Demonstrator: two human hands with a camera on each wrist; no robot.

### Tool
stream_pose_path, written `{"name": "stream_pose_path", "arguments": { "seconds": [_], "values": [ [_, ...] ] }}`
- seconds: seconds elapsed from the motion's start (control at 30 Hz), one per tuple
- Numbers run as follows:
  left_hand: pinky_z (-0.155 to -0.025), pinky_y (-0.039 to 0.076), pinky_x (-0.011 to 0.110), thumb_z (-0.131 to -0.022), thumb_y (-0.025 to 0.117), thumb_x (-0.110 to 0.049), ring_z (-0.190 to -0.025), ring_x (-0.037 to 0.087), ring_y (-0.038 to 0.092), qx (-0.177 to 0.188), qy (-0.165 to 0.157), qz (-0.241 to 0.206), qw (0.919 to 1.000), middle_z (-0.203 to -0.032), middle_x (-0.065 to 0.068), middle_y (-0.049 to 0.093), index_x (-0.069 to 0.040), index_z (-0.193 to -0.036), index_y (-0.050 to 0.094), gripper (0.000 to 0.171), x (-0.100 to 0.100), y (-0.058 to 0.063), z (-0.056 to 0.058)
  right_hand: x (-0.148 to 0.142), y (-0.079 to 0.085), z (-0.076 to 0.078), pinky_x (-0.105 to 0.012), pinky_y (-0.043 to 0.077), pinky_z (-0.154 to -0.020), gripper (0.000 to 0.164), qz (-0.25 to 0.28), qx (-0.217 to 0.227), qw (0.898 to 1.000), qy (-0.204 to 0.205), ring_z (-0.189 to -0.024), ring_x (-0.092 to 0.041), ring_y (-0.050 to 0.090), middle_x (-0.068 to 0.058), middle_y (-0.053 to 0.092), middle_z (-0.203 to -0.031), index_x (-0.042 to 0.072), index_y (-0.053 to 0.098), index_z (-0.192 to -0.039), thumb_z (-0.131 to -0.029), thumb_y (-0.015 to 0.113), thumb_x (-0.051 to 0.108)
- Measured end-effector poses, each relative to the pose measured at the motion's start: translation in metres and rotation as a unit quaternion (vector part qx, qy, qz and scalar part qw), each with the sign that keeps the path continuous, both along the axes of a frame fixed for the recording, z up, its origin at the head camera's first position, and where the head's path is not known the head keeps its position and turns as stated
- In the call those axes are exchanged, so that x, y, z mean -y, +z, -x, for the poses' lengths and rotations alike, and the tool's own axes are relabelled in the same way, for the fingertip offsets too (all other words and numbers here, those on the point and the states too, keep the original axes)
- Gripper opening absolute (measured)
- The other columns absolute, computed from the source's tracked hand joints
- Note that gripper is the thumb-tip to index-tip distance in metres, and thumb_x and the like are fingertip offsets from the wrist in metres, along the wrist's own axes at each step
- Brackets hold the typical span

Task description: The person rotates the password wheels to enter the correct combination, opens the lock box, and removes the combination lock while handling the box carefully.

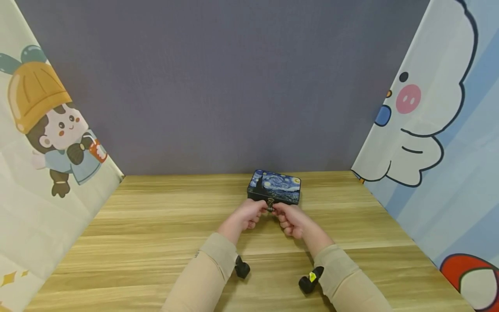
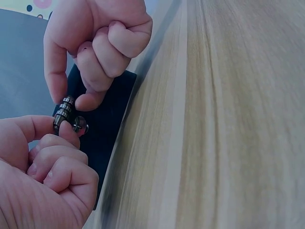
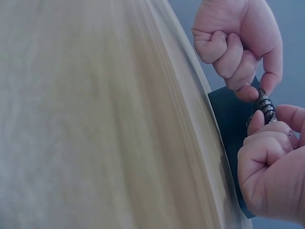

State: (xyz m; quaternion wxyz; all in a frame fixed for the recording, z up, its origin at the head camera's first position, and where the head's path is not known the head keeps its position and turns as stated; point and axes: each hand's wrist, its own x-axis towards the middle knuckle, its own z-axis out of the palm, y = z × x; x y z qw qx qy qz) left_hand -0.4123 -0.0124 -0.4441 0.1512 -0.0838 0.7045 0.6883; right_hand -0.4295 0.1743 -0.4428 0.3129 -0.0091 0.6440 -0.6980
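Note:
A small box [image 1: 278, 184] with a starry night painting on its lid lies closed near the back of the table. At its dark front hangs a small combination padlock [image 2: 64, 108] with several ridged number dials, beside a metal clasp [image 2: 80, 125]. My left hand [image 1: 250, 213] pinches one end of the padlock between thumb and index finger. From the other side my right hand [image 1: 293, 220] pinches the opposite end the same way. The other fingers of both hands are curled in. The digits are too small to read, and the fingertips partly hide the lock.
The wooden table [image 1: 163, 242] spreads around the box. Behind it stands a grey panel [image 1: 234, 86], with cartoon-printed sheets at the left [image 1: 23, 195] and right [image 1: 456, 199]. Black wrist devices hang below both sleeves.

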Motion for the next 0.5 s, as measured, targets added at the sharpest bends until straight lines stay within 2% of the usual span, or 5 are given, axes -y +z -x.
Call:
{"name": "stream_pose_path", "arguments": {
  "seconds": [0.3,0.5],
  "values": [
    [-0.041,0.020,0.024,-0.090,0.061,-0.023,-0.045,0.007,0.022,0.003,-0.002,-0.001,1.0000,-0.055,-0.007,0.031,0.000,-0.091,0.060,0.023,-0.0002,0.0006,-0.0001,-0.0051,0.0003,0.0015,-0.020,0.019,-0.039,0.037,-0.013,0.006,1.000,0.010,-0.043,-0.003,0.022,0.010,0.029,-0.055,0.000,0.060,-0.109,-0.099,0.059,0.035],
    [-0.041,0.019,0.024,-0.090,0.060,-0.023,-0.045,0.007,0.021,0.005,-0.002,0.001,1.0000,-0.055,-0.007,0.031,0.001,-0.094,0.061,0.024,-0.0003,0.0005,0.0001,-0.0078,0.0010,0.0017,-0.020,0.019,-0.039,0.042,-0.023,-0.004,1.000,0.013,-0.043,-0.003,0.022,0.010,0.028,-0.056,-0.004,0.059,-0.115,-0.099,0.058,0.036]
  ]
}}
